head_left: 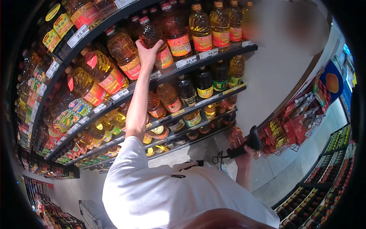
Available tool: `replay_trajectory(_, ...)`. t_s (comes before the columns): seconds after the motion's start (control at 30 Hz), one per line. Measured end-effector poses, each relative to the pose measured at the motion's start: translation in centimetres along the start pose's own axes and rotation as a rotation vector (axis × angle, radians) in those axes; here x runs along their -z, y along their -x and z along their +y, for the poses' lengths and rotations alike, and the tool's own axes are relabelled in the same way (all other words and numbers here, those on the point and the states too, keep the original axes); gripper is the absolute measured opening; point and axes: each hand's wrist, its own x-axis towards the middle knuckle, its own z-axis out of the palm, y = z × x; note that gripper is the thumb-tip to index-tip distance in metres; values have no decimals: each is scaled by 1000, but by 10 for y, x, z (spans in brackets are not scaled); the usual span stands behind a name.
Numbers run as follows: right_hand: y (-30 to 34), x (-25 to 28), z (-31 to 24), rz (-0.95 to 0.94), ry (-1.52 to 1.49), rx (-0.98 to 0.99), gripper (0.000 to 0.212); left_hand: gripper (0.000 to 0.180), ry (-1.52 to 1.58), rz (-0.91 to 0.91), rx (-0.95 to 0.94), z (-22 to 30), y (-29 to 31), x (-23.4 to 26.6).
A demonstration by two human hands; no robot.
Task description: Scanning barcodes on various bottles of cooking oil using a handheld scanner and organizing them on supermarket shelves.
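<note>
My left hand (148, 53) is raised to the upper shelf, its fingers and thumb closed around a large cooking oil bottle (151, 33) with a red cap. That bottle stands in the shelf row, with part of its label hidden by the hand. Beside it on the right is a darker oil bottle (178, 40) with an orange-red label; to its left stands another big oil bottle (121, 47). Lower down at the right, my right hand (244, 157) grips a black handheld scanner (252, 139) with a strap hanging from it.
Price tags line the dark shelf edge (187, 62). Lower shelves hold more bottles, such as a dark one with a yellow label (204, 84). Wire baskets (284, 133) with red packages stand at the right. A shopping cart (90, 213) is at the lower left.
</note>
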Motion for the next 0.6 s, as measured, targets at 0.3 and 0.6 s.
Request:
replay_trajectory(0.3, 4, 13, -14, 103, 43, -88, 35, 112, -507, 262, -417, 32, 43, -38)
replay_trajectory(0.6, 10, 44, -55, 93, 115, -101, 37, 108, -499, 173, -314, 28, 46, -22)
